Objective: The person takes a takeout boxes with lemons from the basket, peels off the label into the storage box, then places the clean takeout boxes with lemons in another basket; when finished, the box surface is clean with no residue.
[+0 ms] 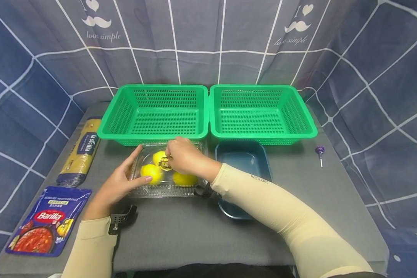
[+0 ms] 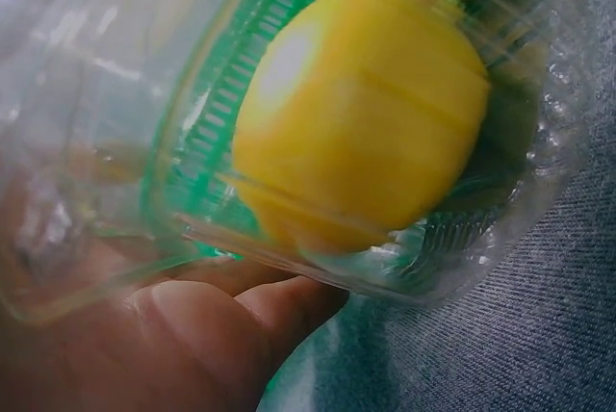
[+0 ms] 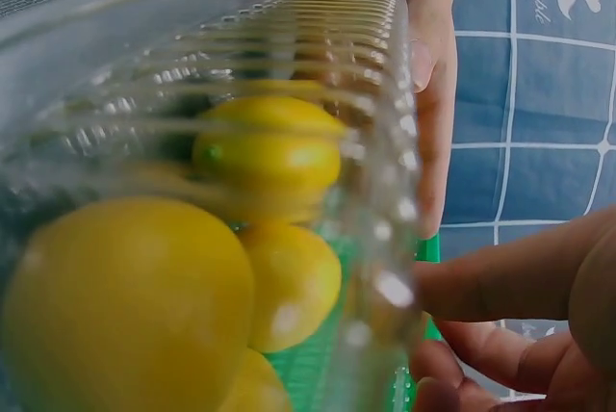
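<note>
So it looks like the step in hand is working at the top of the clear plastic box (image 1: 160, 190), which sits on the gray table (image 1: 180, 239) right in front of the left green basket (image 1: 107, 133) with lemons (image 1: 151, 173) inside. Left hand (image 1: 121, 179) is braced on the box's left end, fingers straight, thumb spread wide across the lid. Right hand (image 1: 185, 156) is bent in over the gold-and-black sticker (image 1: 165, 163) (can't tell if those fingers are pinching the sticker, the lid edge, or nothing). I'd guess the next move calls for keeping the left end steady while the right gets a proper hold on an edge. Room-wise, the far side is tight, since the basket rim's just beside the box, and the blue bin (image 1: 243, 160) is close on the right under the forearm. Toward the person there's bare cloth up to the near table edge, so I'd work that way.
</note>
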A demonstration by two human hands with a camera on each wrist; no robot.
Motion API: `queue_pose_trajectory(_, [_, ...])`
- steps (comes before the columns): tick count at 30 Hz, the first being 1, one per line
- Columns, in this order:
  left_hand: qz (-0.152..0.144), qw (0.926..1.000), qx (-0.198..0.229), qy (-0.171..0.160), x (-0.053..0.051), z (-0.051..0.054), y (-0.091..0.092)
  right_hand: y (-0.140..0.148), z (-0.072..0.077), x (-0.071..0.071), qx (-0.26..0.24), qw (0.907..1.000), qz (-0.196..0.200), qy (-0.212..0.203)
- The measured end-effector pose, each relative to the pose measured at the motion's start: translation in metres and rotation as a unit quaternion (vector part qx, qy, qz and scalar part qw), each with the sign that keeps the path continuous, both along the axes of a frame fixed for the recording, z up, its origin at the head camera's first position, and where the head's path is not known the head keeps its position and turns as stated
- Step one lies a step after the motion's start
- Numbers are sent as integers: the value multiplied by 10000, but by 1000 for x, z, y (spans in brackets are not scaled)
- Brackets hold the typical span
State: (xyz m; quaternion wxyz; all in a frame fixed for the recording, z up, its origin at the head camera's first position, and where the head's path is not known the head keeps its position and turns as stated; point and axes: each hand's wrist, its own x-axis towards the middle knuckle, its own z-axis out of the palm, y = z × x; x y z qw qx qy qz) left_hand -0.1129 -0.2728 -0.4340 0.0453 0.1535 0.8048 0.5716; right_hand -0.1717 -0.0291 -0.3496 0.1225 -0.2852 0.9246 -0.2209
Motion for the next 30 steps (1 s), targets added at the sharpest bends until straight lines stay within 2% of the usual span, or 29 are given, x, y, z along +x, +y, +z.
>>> queue_pose_trajectory(10, [-48,10000,84,11,0,0,-1,1,-2,2,-883,9961,-29,-47])
queue_pose_trajectory(17, [4,10000,-30,-71,1,1,1,15,5,14,-1729,9847,208,-17])
queue_pose_trajectory(21, [44,9999,-81,-103,1,1,2,32,18,24,-2253,9736,285,-221])
queue_pose_trajectory(24, [54,9999,-72,-82,1,1,1,50,24,26,-2519,9667,182,-414])
queue_pose_trajectory(30, [29,10000,-74,-10,2,1,0,99,24,17,-2703,9599,-367,-639])
